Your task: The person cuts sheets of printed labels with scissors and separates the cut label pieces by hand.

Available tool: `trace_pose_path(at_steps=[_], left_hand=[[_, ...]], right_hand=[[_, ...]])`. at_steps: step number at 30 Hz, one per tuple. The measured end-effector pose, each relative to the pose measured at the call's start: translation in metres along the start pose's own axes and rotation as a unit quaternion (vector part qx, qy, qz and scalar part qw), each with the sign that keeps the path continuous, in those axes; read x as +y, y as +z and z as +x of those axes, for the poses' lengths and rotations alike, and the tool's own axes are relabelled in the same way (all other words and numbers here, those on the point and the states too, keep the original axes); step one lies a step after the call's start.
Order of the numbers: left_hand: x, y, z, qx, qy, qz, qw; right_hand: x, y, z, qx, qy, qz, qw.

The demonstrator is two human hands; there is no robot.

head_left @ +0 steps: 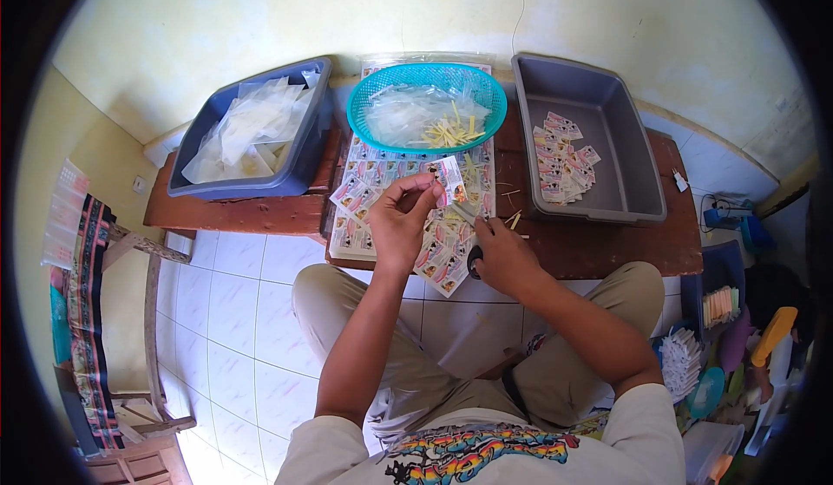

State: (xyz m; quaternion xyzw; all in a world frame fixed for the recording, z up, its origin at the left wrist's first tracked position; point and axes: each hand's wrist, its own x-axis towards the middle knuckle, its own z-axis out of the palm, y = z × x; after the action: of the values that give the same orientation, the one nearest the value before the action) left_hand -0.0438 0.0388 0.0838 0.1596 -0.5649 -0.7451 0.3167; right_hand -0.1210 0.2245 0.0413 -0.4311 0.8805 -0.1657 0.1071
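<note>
My left hand (406, 212) pinches a small printed label (448, 175) between thumb and fingers, above the middle of the wooden bench. From the right, my right hand (503, 255) grips scissors (464, 213) by their black handle, with the blades pointing at the label's lower edge. Whether the blades touch the paper I cannot tell. Under both hands lie printed label sheets (364, 195), some loose and overlapping the bench's front edge. Just beyond them stands a turquoise basket (354, 114) with clear plastic pieces and yellow strips in it.
On the bench (234, 213), a grey-blue tub (195, 188) at left holds translucent plastic bags (252, 125). A grey tub (625, 129) at right contains cut labels (560, 168). Yellow scraps (514, 220) lie beside it. Tubs and bundles crowd the floor at right, near another person's hand (764, 385).
</note>
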Motion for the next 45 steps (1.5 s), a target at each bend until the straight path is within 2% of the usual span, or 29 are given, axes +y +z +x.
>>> trace_pose_path(at_steps=[6,10,12,16,22,24,25,27,28,30,36,45], left_hand=[[0.003,-0.001,0.001,0.004,-0.004,0.024,1.000],[0.005,-0.002,0.002,0.004,-0.002,0.016,1.000],[0.006,-0.003,0.002,0.006,-0.004,0.008,1.000],[0.009,-0.004,0.002,0.015,-0.003,0.022,1.000],[0.008,-0.004,0.004,0.031,0.001,0.013,0.999],[0.009,-0.003,0.005,0.034,0.003,0.007,0.999],[0.011,-0.002,0.005,0.037,0.002,0.020,0.999],[0.013,0.000,0.005,0.043,0.000,0.029,0.999],[0.014,0.002,0.005,0.043,-0.002,0.024,0.999],[0.014,0.004,0.006,0.044,-0.007,0.018,0.999],[0.012,0.011,0.008,0.042,-0.003,-0.002,0.999],[0.007,0.012,0.008,0.038,0.002,-0.001,0.999]], right_hand=[[-0.008,-0.026,0.009,-0.087,0.079,0.004,0.993],[-0.005,-0.034,0.006,-0.081,0.077,0.011,0.994],[0.003,-0.034,0.004,-0.028,0.034,0.064,0.997],[0.008,-0.050,0.000,-0.042,0.002,0.123,0.992],[-0.012,-0.084,-0.010,-0.077,0.009,0.188,0.979],[-0.010,-0.081,-0.014,-0.066,0.017,0.318,0.946],[-0.010,-0.081,-0.016,-0.070,0.017,0.313,0.947],[-0.009,-0.082,-0.020,-0.060,-0.011,0.462,0.885],[-0.007,-0.082,-0.020,-0.063,-0.011,0.459,0.886],[-0.004,-0.081,-0.020,-0.065,-0.041,0.523,0.849],[-0.009,-0.086,-0.023,-0.090,-0.022,0.571,0.815],[-0.009,-0.084,-0.020,-0.083,-0.016,0.567,0.820]])
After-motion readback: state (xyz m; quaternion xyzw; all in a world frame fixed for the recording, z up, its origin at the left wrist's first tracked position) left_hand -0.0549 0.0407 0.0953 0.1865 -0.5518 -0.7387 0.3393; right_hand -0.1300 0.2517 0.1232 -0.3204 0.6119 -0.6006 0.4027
